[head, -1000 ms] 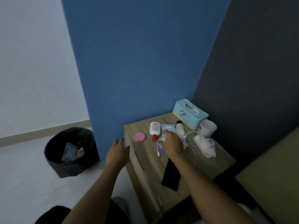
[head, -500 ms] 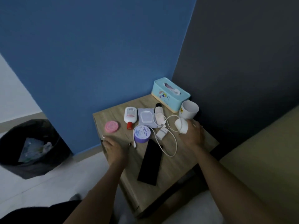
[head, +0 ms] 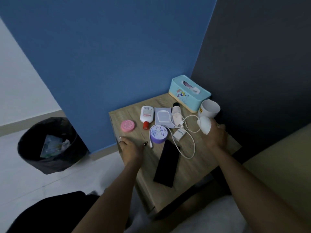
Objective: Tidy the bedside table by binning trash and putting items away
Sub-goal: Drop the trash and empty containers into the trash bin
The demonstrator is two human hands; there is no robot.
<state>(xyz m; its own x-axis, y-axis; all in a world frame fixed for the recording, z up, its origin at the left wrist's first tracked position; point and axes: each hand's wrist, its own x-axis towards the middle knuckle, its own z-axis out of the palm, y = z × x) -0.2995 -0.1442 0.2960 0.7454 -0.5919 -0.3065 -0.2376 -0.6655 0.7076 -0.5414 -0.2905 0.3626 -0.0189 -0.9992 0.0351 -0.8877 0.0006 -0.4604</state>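
My right hand is clamped on a white crumpled wad at the table's far right edge, just below the white cup; my left hand rests flat at the table's left edge, fingers spread, gripping nothing; between them lie a pink tin, a white bottle, a wipes pack, a purple jar, a white cable with its charger, and a black phone; the tissue box sits in the far corner; the bin, with trash in it, stands on the floor well left of the table.
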